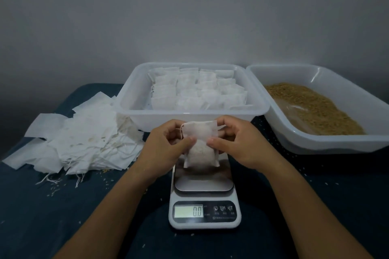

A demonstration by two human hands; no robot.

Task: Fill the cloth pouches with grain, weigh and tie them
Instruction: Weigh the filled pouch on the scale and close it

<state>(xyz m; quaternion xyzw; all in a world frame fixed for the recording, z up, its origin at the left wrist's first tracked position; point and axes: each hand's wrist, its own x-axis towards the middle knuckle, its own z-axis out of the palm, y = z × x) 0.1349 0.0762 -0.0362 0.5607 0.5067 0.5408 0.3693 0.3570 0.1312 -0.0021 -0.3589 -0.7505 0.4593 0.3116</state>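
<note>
— Why is the pouch (200,145) held up over the scale (204,195) rather than set on it?

— The display reads zero, so nothing weighs on the platform. Both hands pinch it: the left hand (168,145) has thumb and fingers clamped on its left edge by the drawstring, the right hand (235,143) on its right edge. My guess is the weighing is done, or not yet begun, and the neck is being readied for tying.

— Where does the pouch sit in that grip?

— Between the two hands, upright. The flat empty top rises above the thumbs, and the grain-filled belly hangs below them, just over the platform.

— And the rest?

— Just beyond the hands, a tub of finished pouches (189,90). Out past the right hand, the tub of grain (311,109). Past the left hand, a heap of empty pouches (80,136) on the worktop (42,216).
</note>
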